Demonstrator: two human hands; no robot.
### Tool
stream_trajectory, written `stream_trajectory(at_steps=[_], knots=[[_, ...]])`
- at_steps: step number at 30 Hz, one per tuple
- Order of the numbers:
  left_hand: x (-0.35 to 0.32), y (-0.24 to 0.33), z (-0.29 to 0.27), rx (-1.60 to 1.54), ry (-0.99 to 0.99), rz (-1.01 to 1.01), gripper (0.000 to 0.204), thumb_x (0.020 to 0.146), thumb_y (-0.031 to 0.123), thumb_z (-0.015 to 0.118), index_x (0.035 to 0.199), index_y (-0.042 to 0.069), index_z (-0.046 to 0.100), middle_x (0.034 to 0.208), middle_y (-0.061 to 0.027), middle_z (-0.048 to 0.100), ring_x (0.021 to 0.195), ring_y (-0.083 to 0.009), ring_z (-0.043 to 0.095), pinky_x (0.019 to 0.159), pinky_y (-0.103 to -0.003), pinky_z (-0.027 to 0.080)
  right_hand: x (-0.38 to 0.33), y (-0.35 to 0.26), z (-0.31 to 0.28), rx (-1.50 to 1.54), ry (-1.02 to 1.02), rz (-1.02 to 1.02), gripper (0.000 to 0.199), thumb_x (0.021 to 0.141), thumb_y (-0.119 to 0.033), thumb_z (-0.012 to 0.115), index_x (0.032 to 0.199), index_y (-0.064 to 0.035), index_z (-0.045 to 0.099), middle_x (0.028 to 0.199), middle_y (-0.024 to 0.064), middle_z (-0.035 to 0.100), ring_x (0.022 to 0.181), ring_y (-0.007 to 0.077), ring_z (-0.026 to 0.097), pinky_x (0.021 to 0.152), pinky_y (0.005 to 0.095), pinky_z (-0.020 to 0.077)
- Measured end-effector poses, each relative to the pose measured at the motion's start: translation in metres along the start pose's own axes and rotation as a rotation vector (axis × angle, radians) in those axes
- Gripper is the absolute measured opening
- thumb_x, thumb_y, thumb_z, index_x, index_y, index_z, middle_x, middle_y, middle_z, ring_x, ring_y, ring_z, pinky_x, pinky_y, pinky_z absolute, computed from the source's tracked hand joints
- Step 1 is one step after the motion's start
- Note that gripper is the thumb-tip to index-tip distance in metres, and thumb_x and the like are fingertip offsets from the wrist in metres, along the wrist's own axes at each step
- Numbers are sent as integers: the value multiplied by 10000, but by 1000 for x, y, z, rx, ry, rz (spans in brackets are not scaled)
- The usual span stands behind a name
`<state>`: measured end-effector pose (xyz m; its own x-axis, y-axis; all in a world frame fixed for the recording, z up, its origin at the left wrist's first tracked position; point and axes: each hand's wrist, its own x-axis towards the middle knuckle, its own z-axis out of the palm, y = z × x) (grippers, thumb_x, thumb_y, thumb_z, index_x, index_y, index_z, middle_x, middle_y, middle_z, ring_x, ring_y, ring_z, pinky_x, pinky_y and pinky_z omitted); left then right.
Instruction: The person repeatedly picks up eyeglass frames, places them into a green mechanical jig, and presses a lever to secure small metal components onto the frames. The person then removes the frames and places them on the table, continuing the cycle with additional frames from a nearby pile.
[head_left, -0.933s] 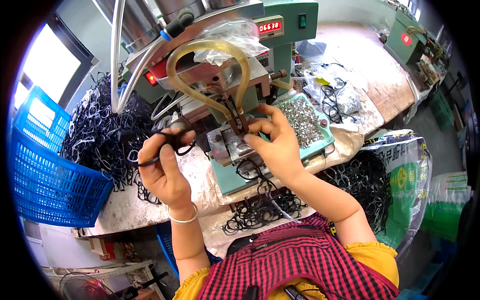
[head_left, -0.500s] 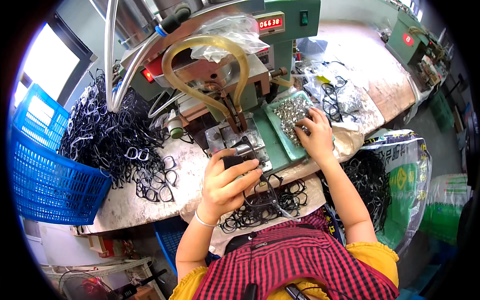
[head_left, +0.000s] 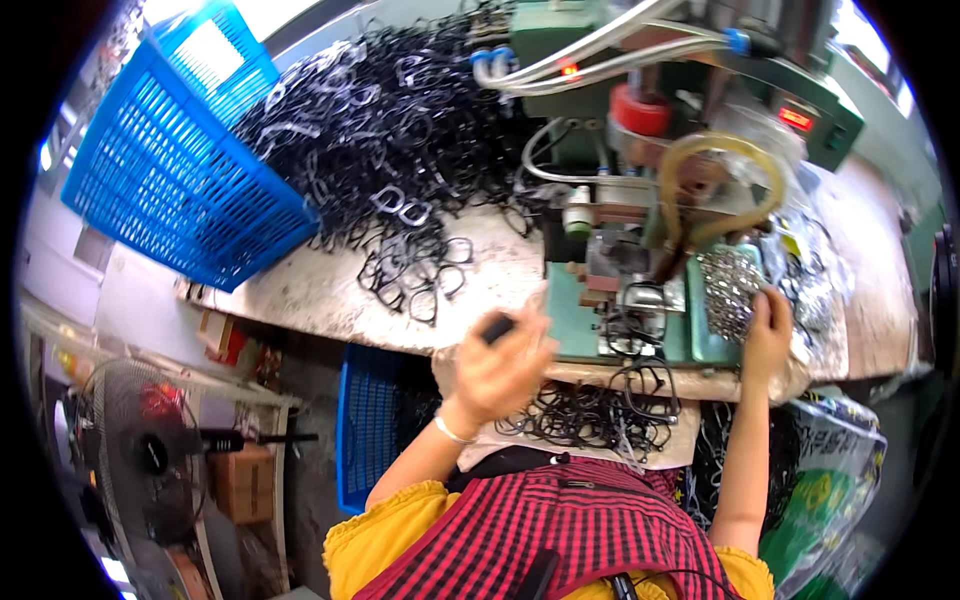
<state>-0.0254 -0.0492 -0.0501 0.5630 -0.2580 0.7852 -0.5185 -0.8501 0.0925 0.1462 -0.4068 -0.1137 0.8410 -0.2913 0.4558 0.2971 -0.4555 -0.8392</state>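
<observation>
My left hand (head_left: 500,365) is over the near edge of the table, left of the machine. Motion blurs its fingers, and a black band or cover (head_left: 497,328) shows on one of them. No glasses frame is visible in it. My right hand (head_left: 768,330) reaches to the right side of a green tray (head_left: 708,348) of small shiny metal parts (head_left: 730,290). Its fingers are close together at the parts; what they pinch is too small to make out. Black glasses frames (head_left: 650,390) hang at the front of the machine's work spot (head_left: 645,297), below a looped yellowish tube (head_left: 722,140).
A large heap of black glasses frames (head_left: 390,140) covers the back left of the table, beside a tilted blue basket (head_left: 190,170). More frames (head_left: 560,415) lie on the cloth before me. A fan (head_left: 150,450) stands lower left; a sack (head_left: 830,480) is at right.
The view has swung left. My left hand has let go of the glasses frame and moved left, away from the machine. My right hand remains at the tray, now nearer its right edge.
</observation>
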Motion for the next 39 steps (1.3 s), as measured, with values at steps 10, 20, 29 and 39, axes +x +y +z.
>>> stream_trajectory(at_steps=[10, 20, 29, 39], knots=[[-64, -147, -62, 519, 50, -608, 136, 835, -13, 678, 941, 68, 705, 1088, -118, 701, 1040, -318, 625, 915, -415, 432, 5, -2, 48, 383, -147, 121, 152, 921, -13, 690, 1071, 3, 703, 995, 40, 709, 928, 109, 646, 844, 233, 492], [-56, -204, -12, 229, -515, -331, 336, 771, -55, 626, 1077, 61, 705, 808, -103, 660, 830, -325, 573, 784, -415, 486, -23, -10, -15, 138, -74, 176, 87, 892, -8, 712, 977, -6, 694, 878, -7, 671, 831, 64, 598, 767, 211, 467], [-48, -192, -36, 365, -863, -282, 527, 727, -102, 541, 1217, 68, 637, 989, -151, 704, 1016, -387, 618, 1017, -488, 450, -15, -122, 17, 298, -287, -153, 140, 803, 6, 719, 937, 1, 683, 872, 89, 696, 886, 174, 683, 825, 289, 516], [-52, -211, 27, -577, 92, -919, 309, 935, -4, 622, 1235, 69, 612, 879, -16, 609, 763, -130, 584, 753, -291, 514, -33, -139, 61, 692, -303, 60, 383, 841, 7, 713, 1188, 35, 553, 1032, 67, 679, 943, 135, 668, 878, 278, 502]])
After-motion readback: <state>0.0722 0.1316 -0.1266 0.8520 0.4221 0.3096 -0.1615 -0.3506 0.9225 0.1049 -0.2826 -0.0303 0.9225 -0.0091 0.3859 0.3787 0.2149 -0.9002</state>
